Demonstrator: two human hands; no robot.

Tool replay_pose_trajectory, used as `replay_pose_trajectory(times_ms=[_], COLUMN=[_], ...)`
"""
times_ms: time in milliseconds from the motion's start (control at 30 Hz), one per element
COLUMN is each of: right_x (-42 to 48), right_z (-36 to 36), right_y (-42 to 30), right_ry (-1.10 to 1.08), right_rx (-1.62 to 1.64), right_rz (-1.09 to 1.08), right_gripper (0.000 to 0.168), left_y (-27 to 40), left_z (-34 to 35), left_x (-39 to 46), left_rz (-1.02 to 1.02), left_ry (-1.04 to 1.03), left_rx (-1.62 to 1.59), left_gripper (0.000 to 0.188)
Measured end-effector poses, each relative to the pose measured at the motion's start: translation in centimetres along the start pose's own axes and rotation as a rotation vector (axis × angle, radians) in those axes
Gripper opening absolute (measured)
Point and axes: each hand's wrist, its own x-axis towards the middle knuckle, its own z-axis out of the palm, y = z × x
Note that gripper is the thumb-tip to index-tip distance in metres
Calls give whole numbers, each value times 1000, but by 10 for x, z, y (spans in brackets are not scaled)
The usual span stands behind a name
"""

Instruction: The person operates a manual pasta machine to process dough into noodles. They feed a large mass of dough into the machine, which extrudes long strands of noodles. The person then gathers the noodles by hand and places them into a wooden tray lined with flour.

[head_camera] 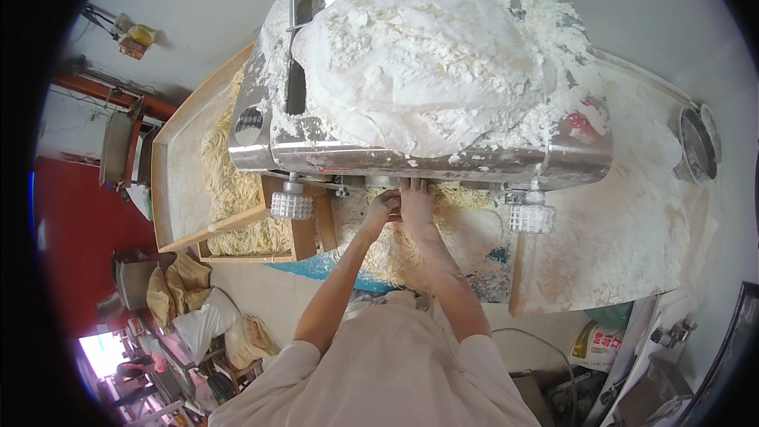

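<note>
A steel noodle machine (415, 167), dusted with flour, stands before me with a big floured mass of dough (415, 65) on its top. My left hand (383, 210) is below the machine's front edge, its fingers curled close to my right hand. My right hand (417, 206) reaches up against the machine's underside, and its fingertips are partly hidden there. Whether either hand grips anything is too small to make out. Cut noodles (398, 249) lie beneath my hands on a floured blue surface (308, 267).
Two ridged adjusting knobs, left (292, 203) and right (532, 213), jut from the machine's front. Wooden trays (178, 190) at left hold heaped noodles (228, 160). A floured board (616, 231) extends at right, with a metal sieve (697, 143) beyond. Sacks (249, 338) sit on the floor.
</note>
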Motion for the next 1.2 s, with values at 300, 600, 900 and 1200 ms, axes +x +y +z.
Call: replay_pose_trajectory(times_ms=[300, 600, 900, 1200], right_x=[-30, -24, -23, -53], right_z=[-25, -13, -107, -243], right_y=[7, 4, -3, -60], right_ry=[-137, -165, -165, -126], right_rx=[-59, -132, 428, 1101], right_rz=[-8, -80, 138, 387], right_gripper=[51, 34, 44, 52], left_y=[-24, -59, -29, 12], left_z=[-34, -54, -88, -107], left_x=[-62, -108, -137, -174], left_rz=[63, 32, 155, 313], left_ry=[8, -181, -322, -448], left_rx=[122, 108, 121, 272], left_gripper=[23, 21, 23, 19])
